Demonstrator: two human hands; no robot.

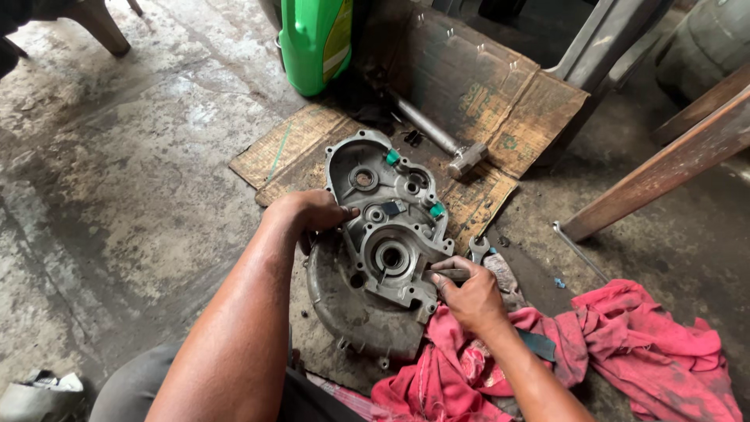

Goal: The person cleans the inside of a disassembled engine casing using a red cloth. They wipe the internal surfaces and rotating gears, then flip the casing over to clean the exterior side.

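Observation:
A grey cast-metal engine case half (391, 227) with bearing bores and two green plugs lies on a second, darker case half (344, 301) on the floor. My left hand (312, 211) grips the upper case's left edge. My right hand (469, 293) rests at its lower right edge, fingers curled around a small dark tool or part that I cannot make out.
Flattened cardboard (500, 101) lies under the parts, with a hammer (441, 141) on it. A green plastic jug (316, 43) stands behind. A red rag (609, 352) lies at the right, a spanner (478, 248) beside it. Wooden beams (664, 168) slant at right.

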